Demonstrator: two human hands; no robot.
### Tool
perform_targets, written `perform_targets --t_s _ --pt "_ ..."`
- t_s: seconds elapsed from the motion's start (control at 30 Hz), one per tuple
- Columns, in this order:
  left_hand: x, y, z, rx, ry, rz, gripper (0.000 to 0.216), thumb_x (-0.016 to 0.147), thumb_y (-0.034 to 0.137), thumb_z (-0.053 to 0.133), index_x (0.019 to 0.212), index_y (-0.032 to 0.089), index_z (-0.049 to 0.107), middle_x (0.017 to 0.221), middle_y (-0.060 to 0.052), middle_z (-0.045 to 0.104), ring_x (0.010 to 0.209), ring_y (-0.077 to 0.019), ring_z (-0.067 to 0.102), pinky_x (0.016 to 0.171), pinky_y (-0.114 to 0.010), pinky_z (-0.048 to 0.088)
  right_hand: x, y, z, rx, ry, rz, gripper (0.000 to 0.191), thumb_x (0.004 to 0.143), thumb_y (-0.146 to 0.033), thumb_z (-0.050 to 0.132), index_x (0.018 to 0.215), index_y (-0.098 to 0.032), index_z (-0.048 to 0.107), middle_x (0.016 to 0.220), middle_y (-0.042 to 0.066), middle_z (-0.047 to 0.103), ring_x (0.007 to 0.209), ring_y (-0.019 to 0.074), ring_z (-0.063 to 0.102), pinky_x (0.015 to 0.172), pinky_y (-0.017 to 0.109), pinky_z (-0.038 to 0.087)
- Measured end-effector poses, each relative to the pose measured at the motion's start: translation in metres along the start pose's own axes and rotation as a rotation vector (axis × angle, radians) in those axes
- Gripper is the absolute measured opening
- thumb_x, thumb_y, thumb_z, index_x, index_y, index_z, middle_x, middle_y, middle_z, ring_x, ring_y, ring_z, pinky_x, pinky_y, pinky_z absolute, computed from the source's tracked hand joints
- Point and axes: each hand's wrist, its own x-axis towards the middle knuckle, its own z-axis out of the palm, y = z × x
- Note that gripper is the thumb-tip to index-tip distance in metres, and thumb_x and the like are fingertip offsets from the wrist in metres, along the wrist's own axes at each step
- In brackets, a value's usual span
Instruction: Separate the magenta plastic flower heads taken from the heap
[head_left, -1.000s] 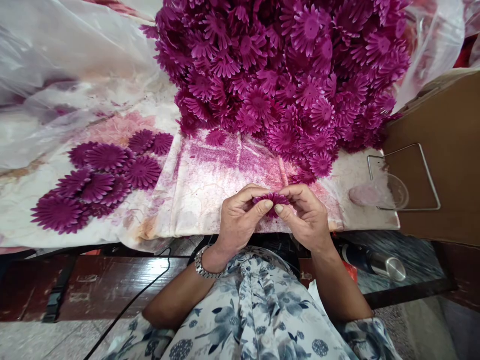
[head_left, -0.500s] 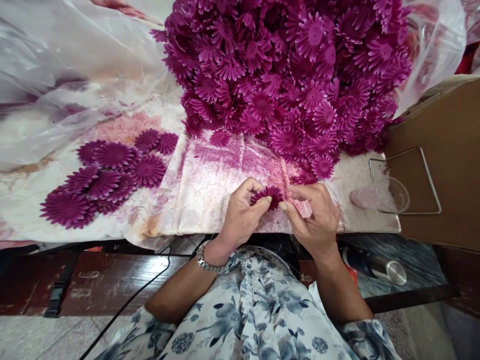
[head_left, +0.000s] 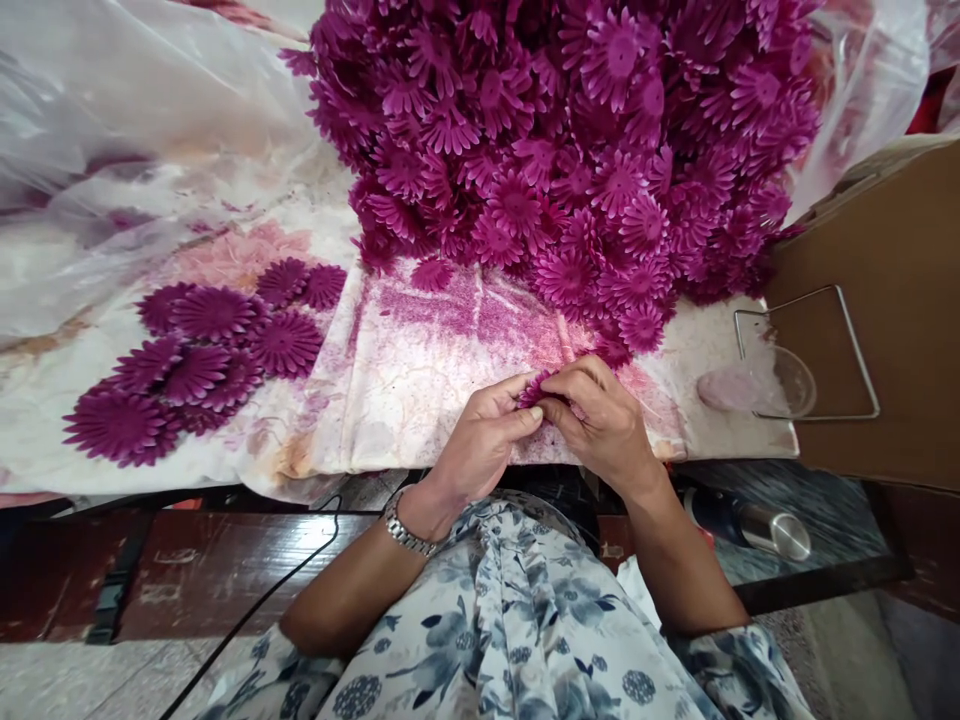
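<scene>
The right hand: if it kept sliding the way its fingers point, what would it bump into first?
The right hand points left and slightly away, at the small purple flower pinched between both hands. Just behind that is the left hand, whose fingertips already nearly meet it. Depth hardly matters here.

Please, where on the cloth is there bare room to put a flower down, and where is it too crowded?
Bare cloth lies between the flat flower group and the hands, left hand and right hand, which pinch one flower. Another free strip lies near the clear dish. The big pile is crowded.
</scene>
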Motion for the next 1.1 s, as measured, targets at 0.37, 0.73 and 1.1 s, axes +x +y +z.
perform_targets --t_s 0.37,0.73,1.1 --pt "0.001 -0.003 0.009 -0.012 0.103 0.027 0.018 0.063 0.025 0.076 0.073 0.012 0.068 0.067 -0.001 0.058 0.068 -0.0112 0.049 0.067 -0.023 0.040 -0.004 -0.006 0.011 -0.189 0.178 -0.031 0.012 0.085 -0.009 0.049 0.091 -0.017 0.055 0.078 0.006 0.059 0.076 0.0157 0.054 0.068 0.029 0.050" --pt "-0.001 0.000 0.004 0.026 0.099 0.033 0.016 0.069 0.021 0.070 0.082 0.012 0.073 0.061 0.001 0.056 0.059 -0.0071 0.042 0.059 -0.018 0.036 -0.001 -0.003 0.003 -0.035 0.005 0.032 0.006 0.086 -0.016 0.052 0.092 -0.019 0.053 0.083 0.005 0.056 0.083 0.0163 0.054 0.072 0.031 0.051" --pt "-0.001 -0.007 0.006 0.053 0.058 0.100 0.020 0.067 0.022 0.074 0.085 0.014 0.073 0.074 -0.001 0.063 0.071 -0.0112 0.051 0.072 -0.023 0.042 -0.001 -0.004 0.005 -0.066 0.091 0.032 0.011 0.085 -0.009 0.050 0.086 -0.018 0.056 0.077 0.004 0.059 0.075 0.0138 0.056 0.069 0.027 0.050"
